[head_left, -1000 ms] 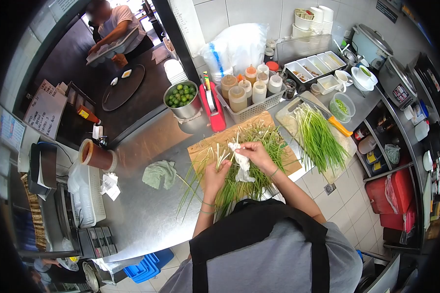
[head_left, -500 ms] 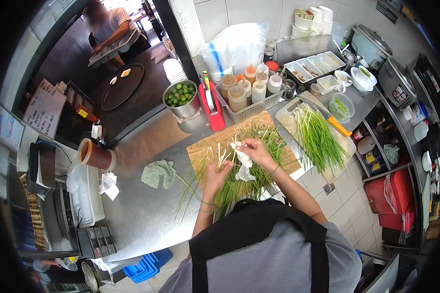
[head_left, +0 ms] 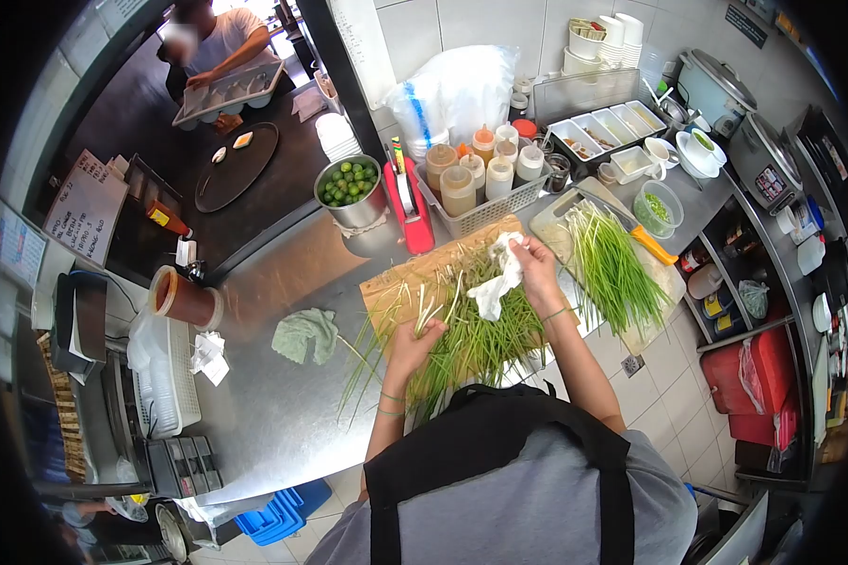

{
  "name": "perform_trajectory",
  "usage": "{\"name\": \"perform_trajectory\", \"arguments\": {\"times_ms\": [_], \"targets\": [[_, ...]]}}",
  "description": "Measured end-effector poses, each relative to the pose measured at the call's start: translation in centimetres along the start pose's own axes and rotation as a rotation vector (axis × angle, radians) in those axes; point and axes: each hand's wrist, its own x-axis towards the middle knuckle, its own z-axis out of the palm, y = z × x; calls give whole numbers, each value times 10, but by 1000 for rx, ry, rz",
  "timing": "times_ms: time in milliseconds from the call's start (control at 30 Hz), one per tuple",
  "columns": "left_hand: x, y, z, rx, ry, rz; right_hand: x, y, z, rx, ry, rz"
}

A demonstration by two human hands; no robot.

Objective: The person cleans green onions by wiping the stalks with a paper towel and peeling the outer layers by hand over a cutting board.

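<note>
My left hand (head_left: 415, 346) is closed around a few green onion stalks (head_left: 426, 308), their pale root ends pointing up and away from me. In my right hand (head_left: 539, 273) a crumpled white paper towel (head_left: 496, 287) is pinched, hanging to the left of the fingers. Beneath both hands, loose green onions (head_left: 485, 344) spread over a sheet of brown paper (head_left: 386, 287) on the steel counter. Farther right, a tidier bunch of green onions (head_left: 617, 268) lies on a cutting board (head_left: 664, 325), beside a knife with an orange handle (head_left: 654, 245).
Behind the paper stand a red tape dispenser (head_left: 410, 207), a pot of green citrus (head_left: 350, 188) and a basket of squeeze bottles (head_left: 490, 215). A green cloth (head_left: 306, 336) lies at left. Across the pass, a person holds a tray (head_left: 231, 94) near a round platter (head_left: 240, 169).
My right hand has moved right and slightly up with the paper towel, away from the stalks. My left hand stays nearly in place. The other person's tray has shifted a little.
</note>
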Motion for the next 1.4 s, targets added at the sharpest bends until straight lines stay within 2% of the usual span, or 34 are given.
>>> {"name": "perform_trajectory", "arguments": {"times_ms": [100, 233, 300, 367, 533, 633, 667, 733, 833, 867, 967, 1000, 1100, 1300, 1400], "targets": [[4, -8, -8, -9, 35, 17, 7, -2, -13, 5, -27, 22], [9, -1, -7, -32, 95, -7, -19, 8, -9, -293, -444, 338], [14, 0, -2, -12, 88, 67, -33, 13, 5, -117, -565, 552], [15, -2, 2, 16, 77, 118, -43, 20, 21, -2, -538, 566], [10, 21, -4, 258, 115, 163, -49, 32, 34, -137, -564, 471], [13, 62, -5, 287, 286, 349, -47, 31, 38, -305, -613, 366], [12, 79, -6, 353, 239, 230, -48, 28, 41, -305, -631, 368], [31, 63, -7, 316, 149, 235, -54, 12, 53, -306, -669, 370], [38, 72, -5, 201, 116, 289, -50, 16, 57, -379, -700, 100], [36, 78, -4, 150, 125, 306, -47, 17, 56, -532, -702, -42], [45, 86, -17, 56, 220, 409, -53, 15, 56, -650, -720, -209], [39, 102, -22, -32, 219, 312, -54, 14, 55, -679, -749, -268], [34, 121, -39, -98, 297, 322, -58, 10, 53, -653, -764, -174], [19, 147, -68, -239, 462, 422, -60, 7, 46, -615, -760, -152], [11, 150, -77, -277, 498, 450, -61, 10, 43, -485, -715, -39]]}}
